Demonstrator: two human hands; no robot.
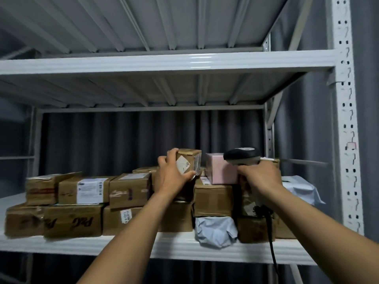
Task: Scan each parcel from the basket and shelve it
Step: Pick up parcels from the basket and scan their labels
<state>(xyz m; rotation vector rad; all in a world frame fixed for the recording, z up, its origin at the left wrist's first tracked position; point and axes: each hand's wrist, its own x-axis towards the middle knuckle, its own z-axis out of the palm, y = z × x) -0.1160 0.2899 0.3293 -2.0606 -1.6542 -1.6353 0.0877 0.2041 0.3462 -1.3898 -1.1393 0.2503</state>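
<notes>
Our left hand [171,173] is curled round a small brown parcel [189,160], fingers over the top edge and thumb low on the front by its white label. Our right hand [260,177] is wrapped tight on the handle of the scanner [242,155], whose head points left toward the parcel, with its black cable [269,232] hanging down in front of the stack.

The parcel is up at the top of the pile in the middle of the shelf [123,247], just beside a pink box [219,171]. We can't tell if it's already resting on the carton below or just hovering over it. No basket in view.

This looks like the shelving bit, so here's how we'd do it well:
- Set it down flat on a full carton top, not half over a gap. The pile's two or three deep and a bit uneven.
- Keep that label facing out (saves hunting for it later).
- Don't shove it sideways into the pink box, which looks perched.
- Let go only once it sits without rocking.
- Mind the cable so it doesn't snag the grey bag [215,230] wedged at the front edge.
</notes>
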